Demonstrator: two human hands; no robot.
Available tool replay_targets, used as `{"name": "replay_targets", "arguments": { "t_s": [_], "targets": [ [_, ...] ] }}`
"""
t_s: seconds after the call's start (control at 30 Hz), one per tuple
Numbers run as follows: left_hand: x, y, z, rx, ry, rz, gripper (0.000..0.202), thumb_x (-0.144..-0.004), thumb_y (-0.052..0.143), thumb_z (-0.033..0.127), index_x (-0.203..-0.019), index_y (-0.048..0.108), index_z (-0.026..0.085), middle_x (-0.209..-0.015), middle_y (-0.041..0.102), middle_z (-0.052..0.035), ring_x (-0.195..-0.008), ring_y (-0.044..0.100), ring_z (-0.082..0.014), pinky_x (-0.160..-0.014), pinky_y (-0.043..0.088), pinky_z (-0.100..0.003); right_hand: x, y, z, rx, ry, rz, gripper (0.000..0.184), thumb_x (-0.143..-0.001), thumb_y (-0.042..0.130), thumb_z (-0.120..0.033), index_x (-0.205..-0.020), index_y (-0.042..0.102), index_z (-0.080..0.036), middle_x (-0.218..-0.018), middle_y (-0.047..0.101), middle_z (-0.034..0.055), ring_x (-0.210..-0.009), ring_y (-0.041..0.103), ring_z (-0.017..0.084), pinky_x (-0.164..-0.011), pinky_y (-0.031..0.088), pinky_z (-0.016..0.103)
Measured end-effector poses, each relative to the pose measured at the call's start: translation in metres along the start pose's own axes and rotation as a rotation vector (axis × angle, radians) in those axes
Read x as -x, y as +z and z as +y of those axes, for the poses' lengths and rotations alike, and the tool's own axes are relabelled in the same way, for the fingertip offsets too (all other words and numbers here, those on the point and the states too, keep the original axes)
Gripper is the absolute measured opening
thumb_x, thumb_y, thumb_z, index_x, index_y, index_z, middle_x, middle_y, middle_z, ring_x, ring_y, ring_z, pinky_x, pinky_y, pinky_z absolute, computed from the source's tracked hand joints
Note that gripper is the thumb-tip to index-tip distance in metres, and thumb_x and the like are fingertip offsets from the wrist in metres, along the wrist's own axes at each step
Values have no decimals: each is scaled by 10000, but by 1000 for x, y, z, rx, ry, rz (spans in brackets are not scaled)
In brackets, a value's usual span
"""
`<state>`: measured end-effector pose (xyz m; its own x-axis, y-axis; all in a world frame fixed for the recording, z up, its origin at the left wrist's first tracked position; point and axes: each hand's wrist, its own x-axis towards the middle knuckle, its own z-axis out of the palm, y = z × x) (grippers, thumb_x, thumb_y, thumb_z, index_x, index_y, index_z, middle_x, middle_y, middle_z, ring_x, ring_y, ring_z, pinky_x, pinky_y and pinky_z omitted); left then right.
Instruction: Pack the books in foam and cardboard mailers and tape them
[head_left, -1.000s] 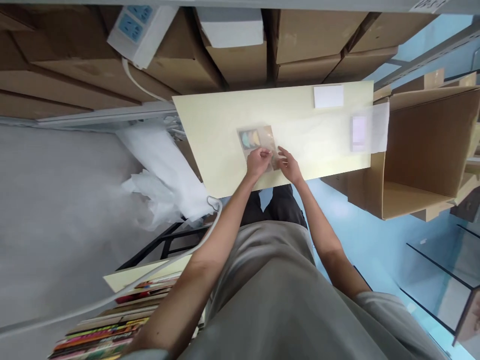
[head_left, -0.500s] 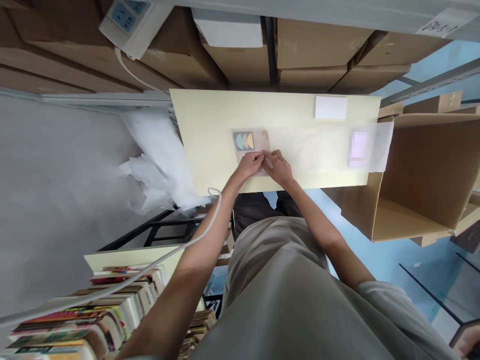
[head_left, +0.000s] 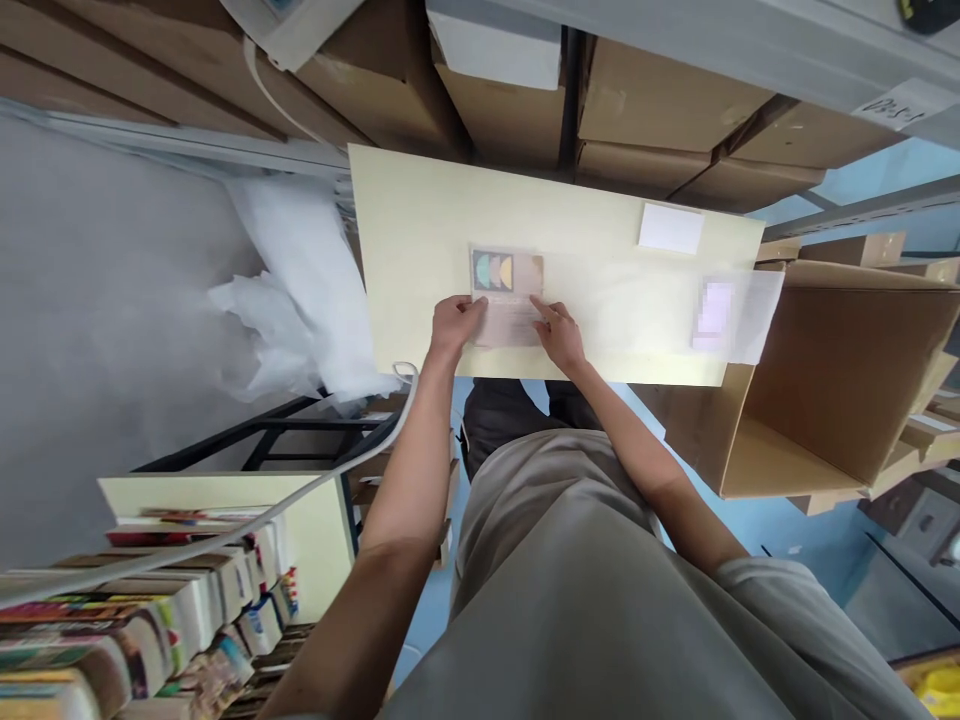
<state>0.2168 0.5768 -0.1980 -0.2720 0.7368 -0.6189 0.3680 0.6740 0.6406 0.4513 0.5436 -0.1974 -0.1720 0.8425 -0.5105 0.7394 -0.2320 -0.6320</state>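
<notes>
Words on the packet (head_left: pixel 510 324) by the front edge of the board (head_left: pixel 420 220) are too tiny to read — the purple label (head_left: pixel 712 312) by its right edge, blurry.

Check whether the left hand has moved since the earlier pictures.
Yes: the left hand has shifted left along the cream board, toward the board's left end.

Book (head_left: pixel 510 312) on the board (head_left: pixel 412 250), left of the carton (head_left: pixel 821 370) (boxes (head_left: pixel 667 90) behind)

The tabletop (head_left: pixel 420 240) bears one book (head_left: pixel 508 300), one white card (head_left: pixel 670 228), one lilac label (head_left: pixel 712 313).
</notes>
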Motion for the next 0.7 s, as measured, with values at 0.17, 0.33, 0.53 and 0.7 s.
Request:
{"name": "replay_targets", "arguments": {
  "t_s": [0.17, 0.33, 0.53, 0.7],
  "targets": [
    [13, -9, 15, 212, 20, -179, 263, -796, 820, 404, -872, 633, 235, -750, 581, 21, -749, 575, -182, -680, 495, -284, 2, -8, 7, -92, -18, 26, 643, -1080, 521, -190, -1710, 618, -272, -1322, 709, 107, -916, 692, 184, -919, 606, 313],
    [36, -36, 32, 125, 127, -75, 226, -860, 796, 376, -964, 662, 225, -927, 734, -33, -898, 694, -213, -792, 577, -308, 2, -2, -14, -85, -38, -22, 635, -1098, 494, -202, -1725, 584, -240, -1382, 752, 118, -984, 757, 183, -963, 628, 307],
    [61, -83, 46, -185, 171, 179, 215, -921, 806, 361, -1042, 677, 237, -1068, 784, -42, -910, 746, -237, -929, 609, -376, -23, 39, -77, -57, -104, -151, 654, -1118, 458, -151, -1761, 513, -260, -1416, 806, 64, -1127, 802, 183, -1073, 631, 299],
    [71, -74, 52, -387, 188, 210, 213, -918, 798, 314, -1026, 624, 253, -1043, 769, -45, -972, 769, -293, -1044, 588, -447, -35, 58, -112, 103, -117, -202, 583, -1165, 491, -204, -1745, 529, -254, -1425, 809, 79, -1233, 803, 252, -1101, 647, 372]
  ]
}}
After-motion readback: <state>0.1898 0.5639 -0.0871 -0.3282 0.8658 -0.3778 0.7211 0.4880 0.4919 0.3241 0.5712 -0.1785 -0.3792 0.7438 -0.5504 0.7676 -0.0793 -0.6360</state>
